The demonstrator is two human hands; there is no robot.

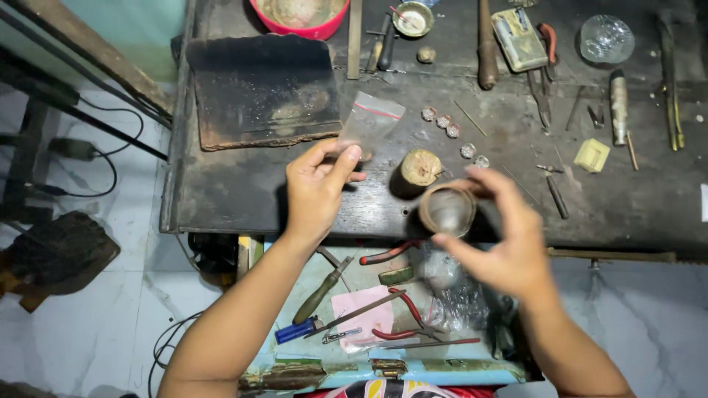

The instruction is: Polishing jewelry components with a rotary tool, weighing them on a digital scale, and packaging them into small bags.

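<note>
The small clear bag hangs pinched in your left hand above the workbench's front edge, while your right hand grips a round cup.

A: Views on record?
B: One, head-worn, looking steeply down from above the person's own forearms, close over the dark worktop.
A: Framing?
B: Worktop beyond the fingers, open tool drawer beneath them, tiled floor left.

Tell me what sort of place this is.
Probably a small jeweller's or metalworker's bench: a scorched soldering block on a dark, worn worktop, small clear stones laid out loose, and pliers in the open drawer below.
</note>
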